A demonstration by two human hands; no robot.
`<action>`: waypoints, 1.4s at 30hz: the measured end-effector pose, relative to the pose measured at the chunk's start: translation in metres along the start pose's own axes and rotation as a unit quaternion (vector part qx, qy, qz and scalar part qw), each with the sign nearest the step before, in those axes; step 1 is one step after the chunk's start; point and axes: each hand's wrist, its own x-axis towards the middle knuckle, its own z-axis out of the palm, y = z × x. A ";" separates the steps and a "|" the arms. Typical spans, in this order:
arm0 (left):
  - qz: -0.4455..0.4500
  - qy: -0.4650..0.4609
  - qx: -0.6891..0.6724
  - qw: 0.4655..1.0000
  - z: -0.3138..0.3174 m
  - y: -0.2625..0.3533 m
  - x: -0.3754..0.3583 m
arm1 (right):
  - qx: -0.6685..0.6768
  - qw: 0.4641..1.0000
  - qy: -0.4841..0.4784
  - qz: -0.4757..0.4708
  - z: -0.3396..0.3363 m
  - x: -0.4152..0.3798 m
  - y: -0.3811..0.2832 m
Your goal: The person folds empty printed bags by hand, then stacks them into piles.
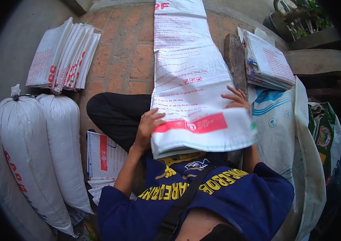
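A long white woven plastic sack (190, 86) with red print stretches from my lap away over the brick floor. Its near end, with a red printed band, is raised toward me, and the right corner is blurred by motion. My left hand (148, 127) lies at the sack's left edge, fingers extended on its surface. At the right edge, my right hand (236, 98) has its fingers spread over the sack. The raised near end hides the right wrist and part of that palm.
Folded sacks (64, 56) are stacked at the far left, and another folded pile (268, 60) sits at the right. Full white sacks (32, 156) stand on the left. Folded printed sacks (106, 154) lie beside my leg. A dark wooden piece (234, 60) borders the long sack.
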 end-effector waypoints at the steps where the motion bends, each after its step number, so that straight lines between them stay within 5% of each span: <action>1: -0.019 0.052 -0.068 0.996 -0.007 0.001 0.009 | 0.077 0.997 0.027 0.017 -0.001 0.009 -0.003; 2: -0.040 0.068 -0.110 0.991 -0.018 0.006 0.016 | 0.155 0.986 0.053 0.032 -0.002 0.016 -0.007; 3: -0.010 0.074 -0.126 0.989 -0.029 0.006 0.018 | 0.286 0.888 0.175 0.315 0.009 -0.007 -0.009; 6: 0.052 0.169 -0.245 0.953 -0.055 0.036 0.036 | 0.253 0.925 0.167 0.229 -0.014 -0.001 -0.028; 7: -0.033 0.138 -0.215 0.966 -0.065 0.033 0.029 | 0.327 0.934 0.115 0.084 -0.024 0.016 -0.031; 8: -0.024 0.165 -0.197 0.966 -0.054 0.025 0.028 | 0.416 0.907 0.037 -0.052 -0.035 0.037 -0.039; 10: -0.068 0.165 -0.169 0.969 -0.041 0.010 0.026 | 0.469 0.870 -0.070 -0.136 -0.045 0.041 -0.019; 11: 0.052 0.126 -0.111 0.984 -0.038 -0.016 0.027 | 0.466 0.864 -0.098 -0.167 -0.046 0.043 -0.018; 14: -0.002 0.136 -0.241 0.961 -0.012 -0.028 0.014 | 0.291 0.931 -0.071 -0.209 -0.049 0.045 -0.019; 15: -0.002 0.137 -0.245 0.960 -0.002 -0.037 0.009 | 0.259 0.959 -0.075 -0.082 -0.054 0.039 -0.023; 16: 0.036 0.155 -0.313 0.936 0.007 -0.048 0.004 | 0.257 0.960 -0.078 -0.083 -0.051 0.041 -0.023; 18: 0.075 0.172 -0.378 0.907 0.007 -0.055 0.005 | 0.037 0.999 -0.009 -0.029 -0.035 0.045 -0.021; 22: 0.147 0.149 -0.339 0.917 -0.004 -0.037 0.010 | 0.185 0.972 -0.140 -0.035 -0.031 0.044 0.012; 24: -0.062 0.206 -0.497 0.840 0.008 -0.051 -0.011 | 0.301 0.945 -0.089 -0.091 0.006 0.026 0.055; 26: -0.269 0.248 -0.618 0.695 0.012 -0.048 -0.014 | 0.245 0.953 -0.072 0.162 0.008 0.014 0.042; 27: -0.228 0.198 -0.414 0.859 0.006 -0.040 -0.004 | 0.210 0.933 -0.063 0.285 0.007 0.020 0.020; 28: -0.180 0.181 -0.171 0.952 0.000 -0.032 0.007 | 0.172 0.898 -0.054 0.402 0.007 0.026 0.003; 30: -0.485 0.100 -0.149 0.856 0.006 -0.015 0.008 | 0.140 0.915 -0.025 0.378 0.015 0.018 0.001; 31: -0.494 0.092 -0.075 0.861 0.003 0.000 0.014 | 0.106 0.910 -0.032 0.400 0.013 0.018 -0.009; 35: -0.353 0.107 0.074 0.926 0.000 0.018 0.006 | 0.123 0.873 -0.072 0.465 0.001 0.013 -0.024; 36: -0.283 0.048 0.104 0.952 -0.008 0.026 0.006 | 0.123 0.874 -0.071 0.465 -0.001 0.013 -0.026; 40: -0.104 -0.075 0.196 0.972 -0.008 0.026 -0.017 | 0.102 0.925 -0.171 0.323 -0.015 0.021 -0.044; 42: -0.078 -0.060 0.254 0.962 0.001 0.011 -0.033 | 0.069 0.945 -0.202 0.247 -0.013 0.022 -0.050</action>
